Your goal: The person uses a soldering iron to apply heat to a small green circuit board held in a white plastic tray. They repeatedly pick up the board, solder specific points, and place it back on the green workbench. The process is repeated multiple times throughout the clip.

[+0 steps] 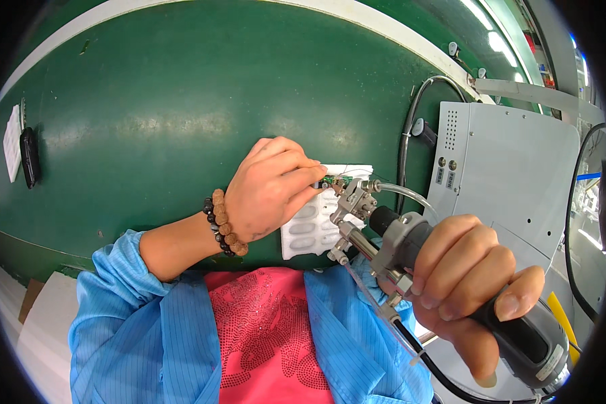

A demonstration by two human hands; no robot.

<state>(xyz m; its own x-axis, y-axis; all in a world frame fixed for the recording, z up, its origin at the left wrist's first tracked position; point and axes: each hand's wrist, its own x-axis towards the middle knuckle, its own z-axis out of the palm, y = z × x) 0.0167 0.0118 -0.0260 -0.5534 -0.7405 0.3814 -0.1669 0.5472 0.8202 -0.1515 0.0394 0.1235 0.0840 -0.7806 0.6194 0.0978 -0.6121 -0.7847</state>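
Note:
My right hand [464,276] is wrapped round the grip of a grey-and-black handheld tool [414,239] with a metal head, clear hoses and a black cable. The tool's metal tip points left and down, close to a small green circuit board [343,180]; I cannot tell whether they touch. At the board's left end, the thumb and fingers of my left hand [269,188] are pinched together on it. Beneath the board lies a white moulded tray [303,236] with rounded hollows. The hand and tool cover parts of the board and tray.
A grey metal machine case [505,168] stands on the right, with a thick black cable [405,148] beside it. At the far left of the green table [148,81] lie a black object [29,157] and a white piece [12,143].

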